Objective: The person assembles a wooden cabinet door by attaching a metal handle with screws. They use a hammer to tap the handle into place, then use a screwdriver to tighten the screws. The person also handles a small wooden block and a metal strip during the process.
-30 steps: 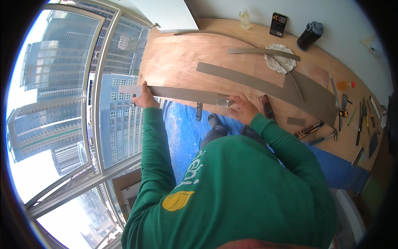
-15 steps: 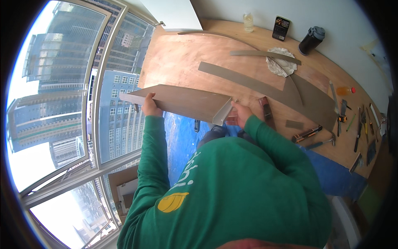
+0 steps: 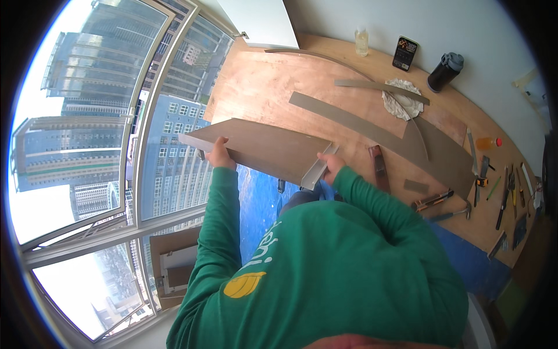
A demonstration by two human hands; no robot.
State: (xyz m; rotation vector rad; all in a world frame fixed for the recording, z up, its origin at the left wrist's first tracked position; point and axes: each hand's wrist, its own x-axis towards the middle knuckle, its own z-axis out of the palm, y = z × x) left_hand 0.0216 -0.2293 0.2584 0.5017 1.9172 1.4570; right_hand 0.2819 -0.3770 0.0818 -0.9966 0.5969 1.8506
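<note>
A long taupe panel (image 3: 267, 148) is held between my two hands at the near edge of the table. My left hand (image 3: 220, 155) grips its near edge toward the left end, thumb on top and the other fingers hidden underneath. At the other end, my right hand (image 3: 330, 166) closes on a pale, raised angled edge piece (image 3: 315, 170). The panel's left end also shows a pale edge. Just beyond the panel, a long taupe strip (image 3: 343, 119) lies on the plywood tabletop (image 3: 256, 75).
A dark red block (image 3: 379, 166), an orange-and-black tool (image 3: 433, 199) and a hammer (image 3: 456, 215) lie to the right, with several hand tools farther right. A crumpled cloth (image 3: 401, 107), phone (image 3: 405, 53) and dark tumbler (image 3: 445, 72) stand toward the wall. Windows (image 3: 93, 116) line the left.
The view has shifted slightly, so the table appears farther right and lower. My right hand has closed more around the panel's end piece. My left hand keeps its hold.
</note>
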